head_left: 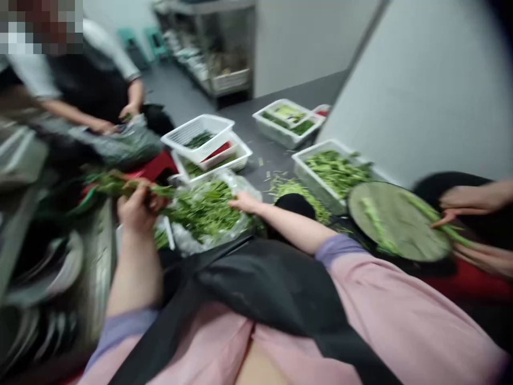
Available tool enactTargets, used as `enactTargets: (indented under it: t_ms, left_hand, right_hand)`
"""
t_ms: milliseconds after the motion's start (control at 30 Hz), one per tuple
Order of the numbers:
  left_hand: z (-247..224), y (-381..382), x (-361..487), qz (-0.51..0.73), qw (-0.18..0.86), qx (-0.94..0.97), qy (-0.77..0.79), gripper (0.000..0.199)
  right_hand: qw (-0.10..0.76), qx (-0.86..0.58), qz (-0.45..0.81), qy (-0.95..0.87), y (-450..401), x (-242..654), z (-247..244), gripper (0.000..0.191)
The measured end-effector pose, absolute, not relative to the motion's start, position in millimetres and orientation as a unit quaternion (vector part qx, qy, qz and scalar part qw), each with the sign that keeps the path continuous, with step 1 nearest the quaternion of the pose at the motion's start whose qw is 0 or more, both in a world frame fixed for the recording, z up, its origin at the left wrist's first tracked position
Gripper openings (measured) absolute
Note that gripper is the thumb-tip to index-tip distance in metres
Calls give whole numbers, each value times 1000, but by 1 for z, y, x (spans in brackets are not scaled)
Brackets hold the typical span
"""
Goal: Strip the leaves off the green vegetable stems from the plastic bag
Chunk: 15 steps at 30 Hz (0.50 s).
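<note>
My left hand (138, 211) is closed around a bunch of leafy green stems (116, 184), which stick out to both sides of the fist. In front of my lap a clear plastic bag (188, 243) stands open, full of loose leafy greens (212, 208). At the bag's right rim is my right hand (245, 203), its fingers closed on the plastic; blur hides the exact hold. The left fist is just beyond the bag's left side.
White baskets (200, 125) of greens stand ahead, and a white bin (320, 184) of cut stems is to the right. A person's hand (460, 214) holds a stalk over a round board (401, 224). Another person (88, 80) handles a bag (132, 141). Metal shelving (100, 267) lies left.
</note>
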State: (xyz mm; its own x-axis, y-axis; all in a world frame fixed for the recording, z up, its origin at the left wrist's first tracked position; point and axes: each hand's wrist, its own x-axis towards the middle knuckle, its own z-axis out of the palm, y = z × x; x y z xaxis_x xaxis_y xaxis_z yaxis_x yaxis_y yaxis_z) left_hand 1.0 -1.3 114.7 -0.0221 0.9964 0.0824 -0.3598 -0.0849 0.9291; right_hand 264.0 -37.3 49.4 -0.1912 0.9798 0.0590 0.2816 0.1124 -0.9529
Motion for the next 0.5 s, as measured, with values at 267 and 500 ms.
enactTargets:
  t_ms: [267,500]
  left_hand:
    - [89,-12,-15,590,570,406,403,29]
    - [84,-11,-15,586,548,394,448,33]
  right_hand:
    - [276,-387,635,-609,4,231,50,27]
    - [211,-340,710,-580,-3,211,62,20]
